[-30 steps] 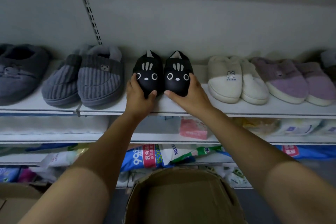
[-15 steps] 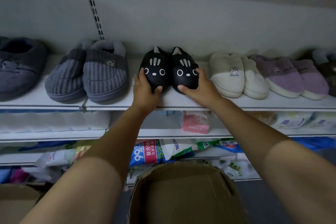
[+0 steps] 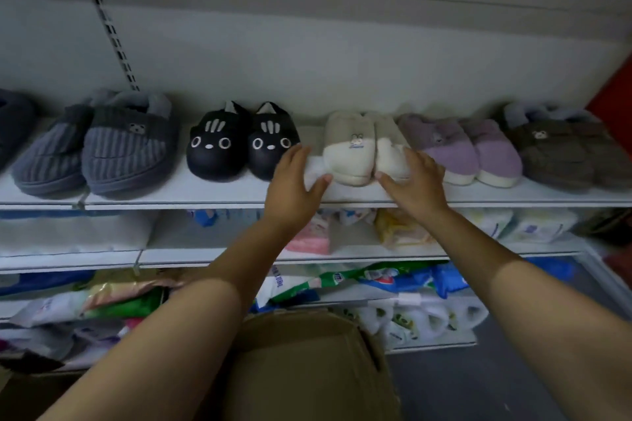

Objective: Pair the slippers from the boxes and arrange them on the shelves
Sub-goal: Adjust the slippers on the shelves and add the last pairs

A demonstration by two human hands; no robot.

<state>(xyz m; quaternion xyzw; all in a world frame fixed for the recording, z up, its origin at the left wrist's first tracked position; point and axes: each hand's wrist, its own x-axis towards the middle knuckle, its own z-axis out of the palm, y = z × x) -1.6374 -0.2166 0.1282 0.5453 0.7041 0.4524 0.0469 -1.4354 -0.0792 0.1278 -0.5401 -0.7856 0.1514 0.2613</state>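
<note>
A row of slipper pairs stands on the white top shelf (image 3: 205, 193). From left: grey ribbed slippers (image 3: 102, 150), black cat-face slippers (image 3: 239, 143), cream slippers (image 3: 355, 147) with a small rabbit badge, purple slippers (image 3: 461, 147), brown quilted slippers (image 3: 564, 150). My left hand (image 3: 294, 178) is spread open on the shelf, just left of the cream pair's toe. My right hand (image 3: 410, 178) rests open against the right cream slipper's toe. Neither hand grips anything. An open cardboard box (image 3: 307, 369) sits below, between my forearms.
A dark slipper pokes in at the far left edge. Lower shelves (image 3: 171, 253) hold tissue packs, a pink packet (image 3: 307, 239), detergent bags (image 3: 376, 280) and paper rolls (image 3: 427, 318). A red surface (image 3: 615, 96) borders the shelf at the right.
Both hands let go of the black cat-face slippers and moved right to the cream pair. The view swung right, bringing the brown pair into sight.
</note>
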